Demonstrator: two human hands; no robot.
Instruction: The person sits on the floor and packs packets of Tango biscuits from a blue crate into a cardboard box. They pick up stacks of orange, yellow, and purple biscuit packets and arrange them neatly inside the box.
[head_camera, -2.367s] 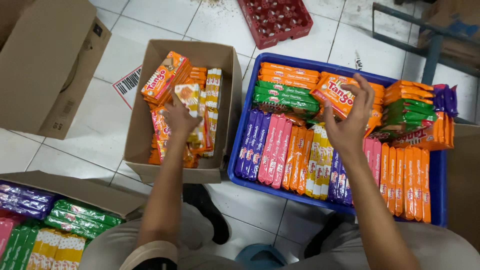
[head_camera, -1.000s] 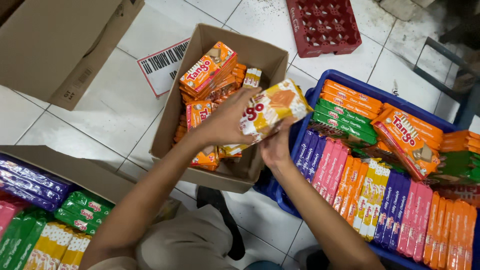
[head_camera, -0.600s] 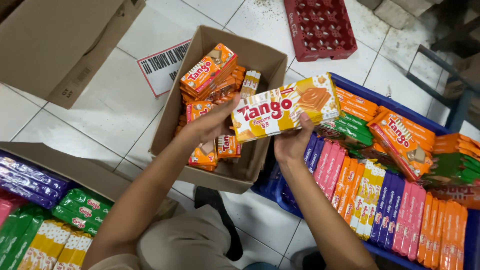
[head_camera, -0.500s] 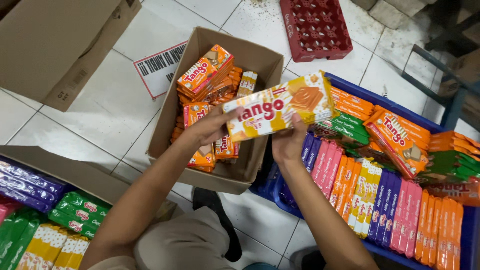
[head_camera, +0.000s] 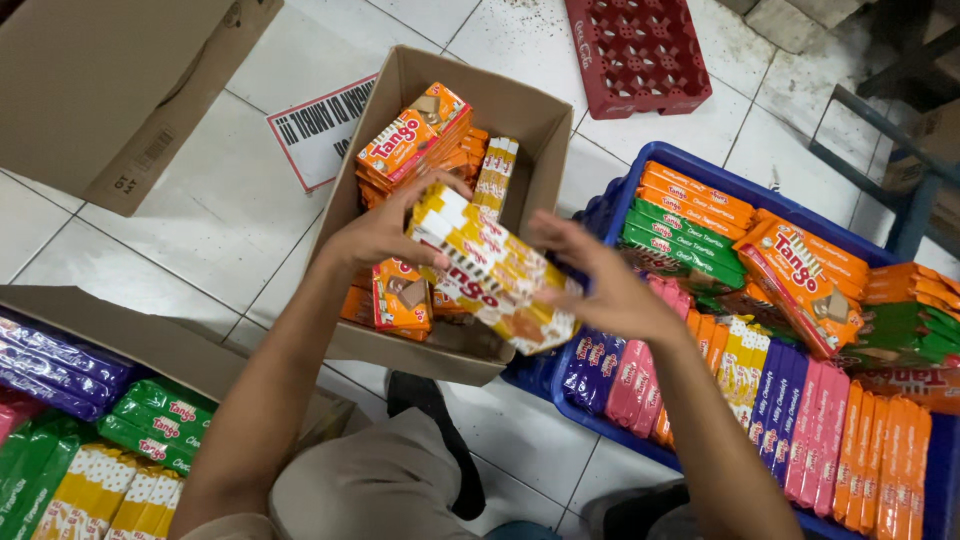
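Two bare forearms, no sleeves showing, khaki trousers, dark shoe

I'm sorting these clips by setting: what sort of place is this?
Probably a shop stockroom or wholesale storeroom. Wafer packs fill a blue crate and a cardboard box on a tiled floor, and both hands, left hand and right hand, hold a yellow multipack.

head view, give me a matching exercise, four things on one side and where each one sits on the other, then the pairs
Things:
1. yellow wafer pack
2. red crate
3. blue tray
4. purple packs

Places:
A. on the tiled floor at the top of the view
B. in an open box at the lower left edge
C. between the left hand and the right hand, above the cardboard box
D. right of the cardboard box, filled with rows of packs

Pairs: 1-C, 2-A, 3-D, 4-B
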